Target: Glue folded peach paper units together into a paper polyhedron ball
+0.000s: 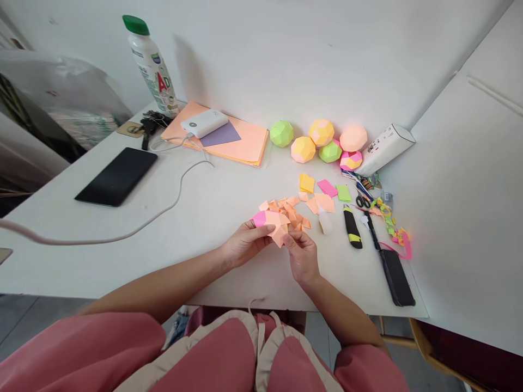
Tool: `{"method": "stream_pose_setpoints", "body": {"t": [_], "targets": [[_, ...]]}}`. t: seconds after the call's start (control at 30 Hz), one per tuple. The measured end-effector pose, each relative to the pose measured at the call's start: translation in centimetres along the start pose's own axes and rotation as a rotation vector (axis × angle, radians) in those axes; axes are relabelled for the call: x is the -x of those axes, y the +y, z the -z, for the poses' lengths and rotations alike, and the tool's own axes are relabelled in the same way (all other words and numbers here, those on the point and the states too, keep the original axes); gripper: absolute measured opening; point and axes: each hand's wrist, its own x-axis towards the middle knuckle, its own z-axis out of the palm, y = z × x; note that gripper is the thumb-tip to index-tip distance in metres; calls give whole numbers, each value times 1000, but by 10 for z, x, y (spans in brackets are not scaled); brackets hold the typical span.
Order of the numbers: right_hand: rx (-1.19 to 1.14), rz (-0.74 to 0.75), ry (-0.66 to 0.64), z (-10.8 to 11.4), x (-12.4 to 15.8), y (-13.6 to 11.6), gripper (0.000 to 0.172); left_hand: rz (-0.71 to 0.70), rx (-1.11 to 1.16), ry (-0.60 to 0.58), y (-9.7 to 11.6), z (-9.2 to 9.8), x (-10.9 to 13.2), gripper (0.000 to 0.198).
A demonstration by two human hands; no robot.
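Note:
Between my hands, just over the table's near part, is a folded-paper piece [275,219] in peach with a pink section at its left. My left hand [248,242] is closed on its left side, thumb on top. The fingers of my right hand [301,253] pinch its lower right corner. Right behind the piece lies a heap of small folded peach paper units [300,218]. Flat peach paper [324,202] lies to the right of the heap, with a small whitish object [326,223] in front of it. My fingertips under the piece are partly hidden.
Along the wall sit several paper balls [281,134] beside a white box [388,147]. Rightward lie a utility knife [352,227], scissors [363,201] and a black phone [396,277]. Leftward are a tablet [117,177], a cable [163,209], a power bank [204,123] and a bottle [153,71].

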Motion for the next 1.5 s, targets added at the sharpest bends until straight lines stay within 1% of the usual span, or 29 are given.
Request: {"method": "stream_pose_setpoints", "body": {"t": [0.23, 0.4, 0.5, 0.63, 0.73, 0.9, 1.07, 1.23, 1.33, 1.4, 1.47, 1.5], "targets": [[-12, 4, 23, -2, 1, 1, 24, -15, 17, -19, -1, 0, 0, 19], [-10, -12, 20, -3, 2, 0, 26, -2, 6, -38, -1, 2, -1, 19], [-23, -26, 1, -4, 2, -1, 25, -3, -13, -38, 0, 2, 0, 20], [-18, -37, -66, -4, 3, -4, 22, -5, -45, -39, 0, 2, 1, 21], [6, -43, -81, -3, 3, -3, 19, 2, -61, -37, -1, 2, 1, 21], [3, 3, -101, -3, 3, -1, 15, 25, -85, -44, -2, 3, 1, 20], [48, 29, -131, -5, 4, 0, 19, 1, -166, -125, -3, 2, 1, 19], [140, 56, -143, -6, 5, 0, 18, -37, -224, -106, -2, 1, 2, 9], [184, 39, -178, -6, 7, -1, 19, -38, -236, -99, 0, 1, 3, 8], [200, 38, -238, -6, 7, -4, 17, -20, -232, -95, 1, 2, 3, 12], [213, 68, -311, -2, 5, -8, 13, 1, -221, -86, 4, 4, 2, 17], [228, 98, -324, 1, 2, -11, 12, 6, -213, -70, 6, 5, 1, 19]]}}
